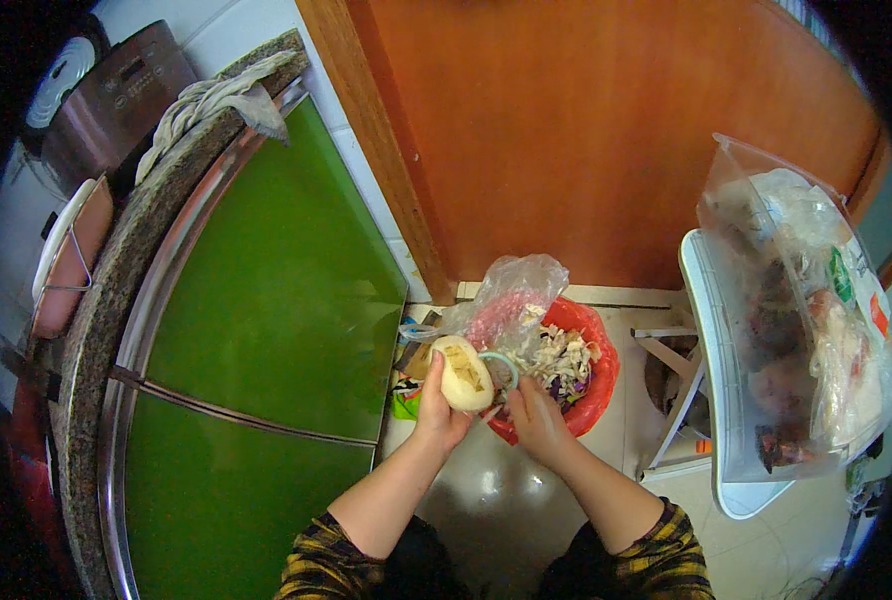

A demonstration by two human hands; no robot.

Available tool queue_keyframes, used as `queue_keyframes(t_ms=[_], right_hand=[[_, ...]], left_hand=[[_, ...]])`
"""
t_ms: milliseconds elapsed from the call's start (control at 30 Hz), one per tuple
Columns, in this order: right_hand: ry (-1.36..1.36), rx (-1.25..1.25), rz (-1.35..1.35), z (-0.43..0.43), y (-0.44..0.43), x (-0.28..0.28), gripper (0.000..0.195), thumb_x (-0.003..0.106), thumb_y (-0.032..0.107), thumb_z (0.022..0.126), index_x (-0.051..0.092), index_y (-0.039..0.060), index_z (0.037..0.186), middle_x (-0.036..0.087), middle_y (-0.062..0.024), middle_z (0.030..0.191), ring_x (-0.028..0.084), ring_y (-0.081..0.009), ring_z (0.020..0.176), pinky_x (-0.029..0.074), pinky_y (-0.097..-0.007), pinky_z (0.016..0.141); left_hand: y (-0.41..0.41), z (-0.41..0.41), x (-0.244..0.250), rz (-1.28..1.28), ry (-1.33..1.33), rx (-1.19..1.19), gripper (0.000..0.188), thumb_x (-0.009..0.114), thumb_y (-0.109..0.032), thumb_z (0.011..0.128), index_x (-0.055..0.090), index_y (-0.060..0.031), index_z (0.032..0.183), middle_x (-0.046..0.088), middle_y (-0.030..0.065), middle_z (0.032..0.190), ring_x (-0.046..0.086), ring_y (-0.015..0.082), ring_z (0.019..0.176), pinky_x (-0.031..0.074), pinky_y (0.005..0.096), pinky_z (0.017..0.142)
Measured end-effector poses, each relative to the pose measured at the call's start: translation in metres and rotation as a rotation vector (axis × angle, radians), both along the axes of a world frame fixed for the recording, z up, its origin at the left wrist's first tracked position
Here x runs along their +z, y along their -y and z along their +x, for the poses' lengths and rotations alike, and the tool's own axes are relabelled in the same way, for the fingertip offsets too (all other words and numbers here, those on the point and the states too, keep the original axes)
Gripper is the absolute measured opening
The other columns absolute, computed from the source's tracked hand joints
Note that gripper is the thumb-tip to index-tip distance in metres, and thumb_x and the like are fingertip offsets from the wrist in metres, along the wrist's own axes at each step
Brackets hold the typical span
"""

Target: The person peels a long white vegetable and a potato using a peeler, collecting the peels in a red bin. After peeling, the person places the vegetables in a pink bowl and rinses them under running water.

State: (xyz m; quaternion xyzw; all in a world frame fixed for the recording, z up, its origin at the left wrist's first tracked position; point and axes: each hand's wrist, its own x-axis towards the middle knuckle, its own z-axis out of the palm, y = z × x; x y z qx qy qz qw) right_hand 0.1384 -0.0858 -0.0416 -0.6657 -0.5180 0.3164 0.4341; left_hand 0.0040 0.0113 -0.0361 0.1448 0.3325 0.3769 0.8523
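My left hand (441, 415) grips a pale yellow, oval fruit or vegetable (476, 388) from its left side and underneath. A rough, brownish-yellow patch (461, 367) marks its upper face. In my right hand (537, 420), slightly blurred, is a tool with a pale green curved frame (507, 360), possibly a peeler; its working edge cannot be made out. Both hands are above the near left part of a waste bin lined with a red plastic bag (603, 390). Pale shreds and scraps (566, 356) lie in the bin, and a crumpled clear plastic bag (524, 281) hangs over its far left rim.
Green cabinet doors (266, 285) under a granite counter edge (127, 255) stand on the left, with a cloth (213, 105) draped over it. A brown wooden door (611, 135) is ahead. At right, a clear plastic box (776, 322) of bagged items rests on a white folding stool (705, 360).
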Motion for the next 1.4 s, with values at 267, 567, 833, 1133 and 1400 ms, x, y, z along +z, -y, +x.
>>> queue_keyframes(t_ms=[267, 567, 833, 1133, 1400], right_hand=[[0.133, 0.078, -0.165, -0.022, 0.006, 0.035, 0.021, 0.042, 0.020, 0.099, 0.045, -0.0008, 0.098, 0.060, -0.0278, 0.079, 0.061, -0.0463, 0.076, 0.046, -0.0516, 0.066], [0.248, -0.064, -0.160, 0.007, -0.001, -0.014, 0.024, 0.040, 0.023, 0.100, 0.044, -0.0001, 0.102, 0.060, -0.0293, 0.084, 0.061, -0.0453, 0.078, 0.047, -0.0499, 0.068], [-0.412, -0.042, -0.384, 0.027, -0.012, -0.044, 0.028, 0.038, 0.025, 0.101, 0.049, 0.0022, 0.091, 0.057, -0.0080, 0.066, 0.056, -0.0186, 0.050, 0.045, -0.0333, 0.047], [0.182, -0.192, 0.015, 0.031, -0.017, -0.014, 0.028, 0.040, 0.026, 0.101, 0.050, 0.0014, 0.091, 0.055, -0.0083, 0.067, 0.057, -0.0165, 0.056, 0.045, -0.0331, 0.051], [0.034, -0.040, -0.069, -0.001, -0.001, 0.005, 0.024, 0.049, 0.020, 0.097, 0.042, -0.0005, 0.106, 0.061, -0.0225, 0.077, 0.062, -0.0403, 0.069, 0.048, -0.0465, 0.065]], left_hand=[[0.001, 0.006, -0.010, 0.188, -0.172, 0.184, 0.053, 0.052, -0.044, 0.096, 0.036, -0.0155, 0.138, 0.054, 0.0066, 0.123, 0.057, 0.0239, 0.110, 0.048, 0.0400, 0.093], [0.003, 0.006, -0.006, 0.161, -0.176, 0.182, 0.051, 0.050, -0.050, 0.095, 0.049, -0.0121, 0.129, 0.059, 0.0065, 0.123, 0.058, 0.0237, 0.112, 0.047, 0.0395, 0.096], [-0.009, 0.001, -0.009, 0.216, -0.133, 0.143, 0.049, 0.043, -0.048, 0.099, 0.042, -0.0125, 0.133, 0.056, 0.0073, 0.123, 0.057, 0.0233, 0.112, 0.048, 0.0401, 0.094], [-0.008, -0.002, -0.007, 0.142, -0.163, 0.009, 0.057, 0.040, -0.059, 0.096, 0.051, -0.0136, 0.129, 0.058, 0.0043, 0.123, 0.056, 0.0229, 0.113, 0.045, 0.0407, 0.096], [-0.006, 0.002, -0.005, 0.145, -0.164, 0.014, 0.056, 0.042, -0.058, 0.095, 0.052, -0.0118, 0.126, 0.061, 0.0069, 0.117, 0.059, 0.0240, 0.107, 0.048, 0.0383, 0.093]])
